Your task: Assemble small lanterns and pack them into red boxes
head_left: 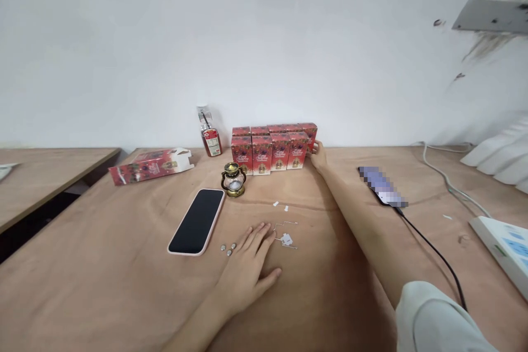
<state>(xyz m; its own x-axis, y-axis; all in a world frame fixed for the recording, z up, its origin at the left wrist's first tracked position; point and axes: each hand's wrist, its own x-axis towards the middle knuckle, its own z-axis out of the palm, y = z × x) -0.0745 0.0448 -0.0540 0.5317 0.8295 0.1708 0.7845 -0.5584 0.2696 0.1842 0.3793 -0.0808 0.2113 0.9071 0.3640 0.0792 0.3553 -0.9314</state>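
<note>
My left hand lies flat on the brown table with fingers stretched out, holding nothing. Its fingertips are next to three small silver button cells and a thin wire hook with a small white tag. My right hand reaches far forward and touches the right end of a row of small red boxes by the wall. Its fingers are mostly hidden behind the boxes. A tiny brass lantern stands in front of the boxes.
A black phone in a pink case lies left of my hand. A red box lies on its side at the left, a small bottle leans at the wall. A second phone with a black cable lies right, beside a white power strip.
</note>
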